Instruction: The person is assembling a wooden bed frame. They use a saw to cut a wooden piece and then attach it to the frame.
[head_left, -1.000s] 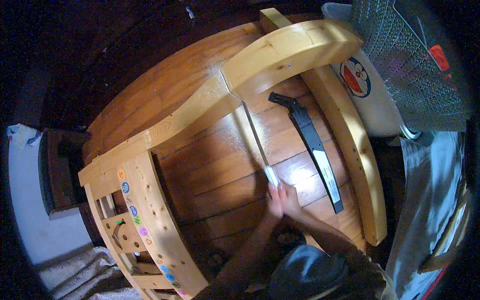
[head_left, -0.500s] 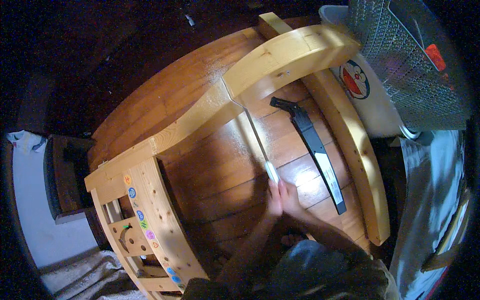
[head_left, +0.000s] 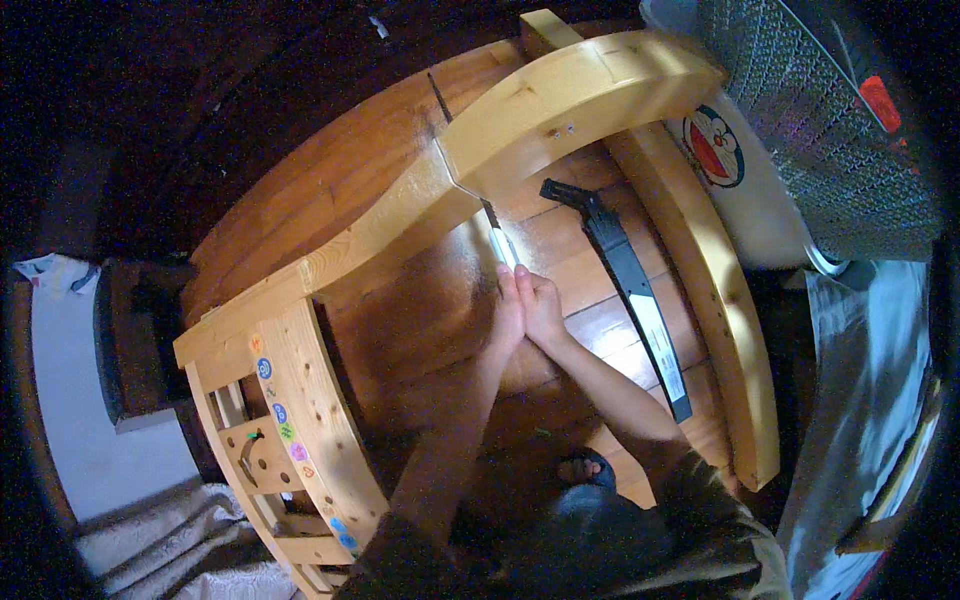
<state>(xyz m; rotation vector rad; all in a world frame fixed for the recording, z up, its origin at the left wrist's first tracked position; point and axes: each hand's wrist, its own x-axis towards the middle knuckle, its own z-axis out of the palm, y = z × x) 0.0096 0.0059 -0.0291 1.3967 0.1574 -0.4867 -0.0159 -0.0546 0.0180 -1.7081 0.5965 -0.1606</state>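
My left hand [head_left: 508, 303] and my right hand [head_left: 541, 302] are pressed together, closed around the white handle [head_left: 503, 246] of a handsaw. Its thin blade [head_left: 437, 98] runs through a narrow cut across the wavy side rail of a light wooden bed-like frame [head_left: 385, 208]. Beyond the rail, the far end of the blade sticks out over the floor. To the right of my hands lies a long black plastic piece [head_left: 622, 268] with a white label, shaped like a saw sheath.
The frame's stickered headboard-like end [head_left: 310, 400] is at the left; its curved right end beam [head_left: 735, 320] arches past the black piece. A white bin [head_left: 750, 215] with a cartoon face and a grey textured panel [head_left: 800, 130] stand at the far right. Wooden flooring [head_left: 400, 390] lies below.
Both hands have pushed the saw away from me, toward the rail. The handle is now close to the wood, and the blade shows beyond the far side.
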